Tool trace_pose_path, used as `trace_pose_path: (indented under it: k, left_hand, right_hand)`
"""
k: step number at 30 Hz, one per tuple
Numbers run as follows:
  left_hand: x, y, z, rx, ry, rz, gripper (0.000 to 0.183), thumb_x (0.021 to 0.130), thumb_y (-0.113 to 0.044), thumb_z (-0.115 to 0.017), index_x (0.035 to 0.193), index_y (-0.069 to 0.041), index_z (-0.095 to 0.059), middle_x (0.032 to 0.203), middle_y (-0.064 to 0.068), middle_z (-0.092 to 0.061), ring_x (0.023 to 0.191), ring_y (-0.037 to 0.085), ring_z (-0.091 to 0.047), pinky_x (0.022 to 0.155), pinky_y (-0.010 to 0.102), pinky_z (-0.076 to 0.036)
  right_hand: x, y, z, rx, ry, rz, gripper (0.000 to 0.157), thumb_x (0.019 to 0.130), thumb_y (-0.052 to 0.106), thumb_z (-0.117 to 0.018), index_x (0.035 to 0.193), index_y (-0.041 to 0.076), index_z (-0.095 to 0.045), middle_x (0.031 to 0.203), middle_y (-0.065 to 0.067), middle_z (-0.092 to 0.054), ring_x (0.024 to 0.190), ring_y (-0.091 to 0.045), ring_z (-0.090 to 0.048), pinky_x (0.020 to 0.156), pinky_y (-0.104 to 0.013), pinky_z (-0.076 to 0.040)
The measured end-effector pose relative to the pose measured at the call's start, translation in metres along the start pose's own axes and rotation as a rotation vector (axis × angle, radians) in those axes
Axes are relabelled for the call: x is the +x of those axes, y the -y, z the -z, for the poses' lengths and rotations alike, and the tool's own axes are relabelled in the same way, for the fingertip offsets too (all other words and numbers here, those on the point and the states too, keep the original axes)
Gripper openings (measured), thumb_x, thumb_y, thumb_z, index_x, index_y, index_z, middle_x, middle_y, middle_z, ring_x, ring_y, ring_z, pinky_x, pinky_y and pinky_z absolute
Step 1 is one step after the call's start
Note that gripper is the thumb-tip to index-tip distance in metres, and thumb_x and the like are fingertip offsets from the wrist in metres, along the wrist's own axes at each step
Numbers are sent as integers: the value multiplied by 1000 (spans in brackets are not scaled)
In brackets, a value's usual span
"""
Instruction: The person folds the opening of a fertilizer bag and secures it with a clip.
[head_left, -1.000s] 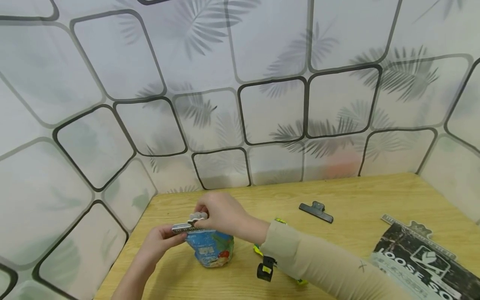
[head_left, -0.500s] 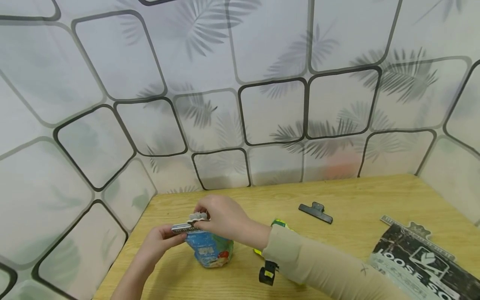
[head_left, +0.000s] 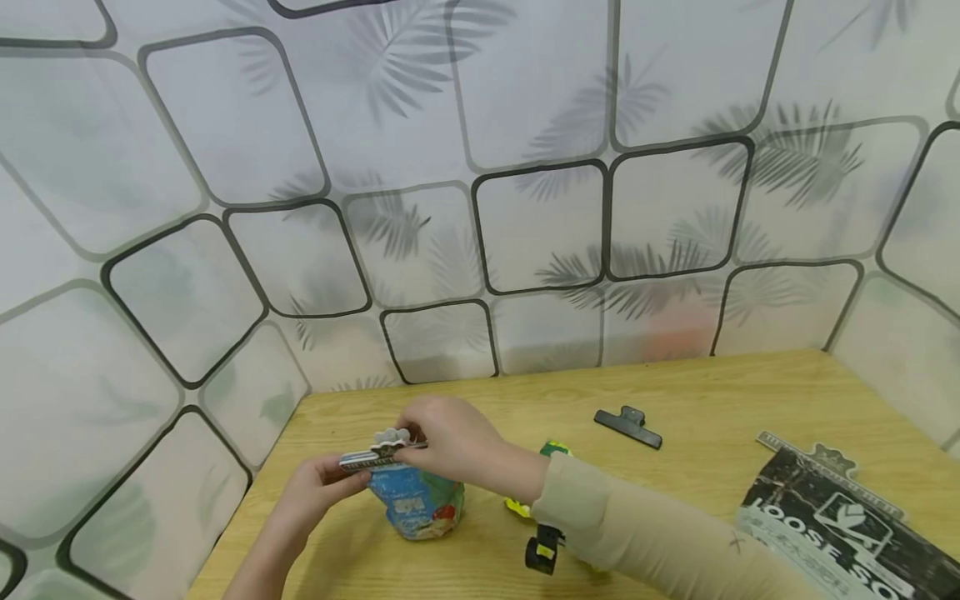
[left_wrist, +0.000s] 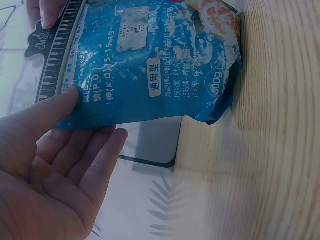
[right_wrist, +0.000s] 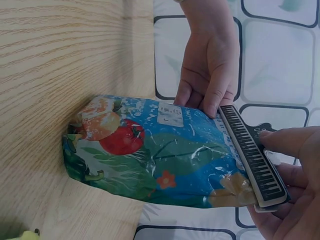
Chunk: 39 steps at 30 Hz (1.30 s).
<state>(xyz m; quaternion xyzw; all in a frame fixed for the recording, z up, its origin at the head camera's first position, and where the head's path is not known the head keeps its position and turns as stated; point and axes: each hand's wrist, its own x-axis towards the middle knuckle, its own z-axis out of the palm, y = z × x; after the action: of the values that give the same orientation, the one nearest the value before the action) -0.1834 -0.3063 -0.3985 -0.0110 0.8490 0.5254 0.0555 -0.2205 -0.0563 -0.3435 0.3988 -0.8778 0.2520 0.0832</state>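
My left hand (head_left: 311, 492) pinches the upper corner of a blue plastic bag of fertilizer (head_left: 420, 504), with the thumb in front and fingers behind. The bag stands upright on the table, printed with vegetables and a tomato. Across its top edge lies a bag clip (right_wrist: 252, 155) with a piano-key pattern. My right hand (head_left: 457, 442) pinches this clip by its tab, thumb on the dark scalloped part (left_wrist: 37, 45). In the right wrist view, the clip spans the bag's mouth.
A black clip (head_left: 628, 427) lies on the wooden table (head_left: 517, 396) to the right. A dark bag lettered "LOOSE SO" (head_left: 847, 525) with another piano-key clip (head_left: 832, 467) lies far right. Partly under the right forearm is a yellow-green package (head_left: 555, 448). Patterned walls border the table.
The right wrist and forearm have shifted slightly to the right, while the fingers stay at the clip. The head view has moved a little. The left hand keeps its hold on the bag.
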Motion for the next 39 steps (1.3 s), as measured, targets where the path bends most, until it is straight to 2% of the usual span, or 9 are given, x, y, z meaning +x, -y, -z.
trace_pose_path:
  k: [10,16,21,27,33,39]
  left_hand:
    - [0,1,-2,0,-12,-9,30,101,-9,-72,123,12,-71,114,12,-81,97,3,-73,104,50,-59]
    - [0,1,-2,-5,-14,-14,30,101,-9,-72,123,12,-72,113,11,-82,96,2,-73,104,50,-59]
    - [-1,2,-2,-1,-1,-20,31,101,-10,-72,123,13,-71,112,11,-82,95,0,-72,104,50,-59]
    - [0,2,-2,0,-8,-8,30,101,-10,-73,122,11,-72,112,11,-82,96,2,-73,104,51,-59]
    - [0,1,-2,3,-9,2,30,101,-10,-73,122,11,-72,112,11,-82,96,4,-73,104,50,-59]
    - [0,3,-2,2,-8,6,29,101,-10,-72,123,10,-73,112,10,-82,97,4,-73,105,51,-59]
  right_hand:
    - [-5,-8,-3,-24,14,-30,19,96,35,-82,103,18,-79,95,7,-78,80,-1,-68,69,-17,-55]
    - [-9,-14,-6,7,23,-20,20,96,34,-82,109,19,-80,102,7,-80,87,-2,-72,76,-18,-59]
    - [-13,-19,-7,39,33,-29,20,96,36,-82,108,20,-80,103,8,-80,90,-2,-72,80,-20,-60]
    - [-16,-24,-8,43,35,-42,20,94,38,-83,104,21,-81,97,9,-79,81,1,-68,73,-19,-58]
    - [-19,-28,-9,45,39,-41,19,93,36,-85,101,19,-81,91,9,-79,70,4,-59,63,-17,-49]
    - [-22,-31,-9,59,48,-54,18,92,35,-85,97,19,-80,85,10,-75,64,3,-52,58,-18,-42]
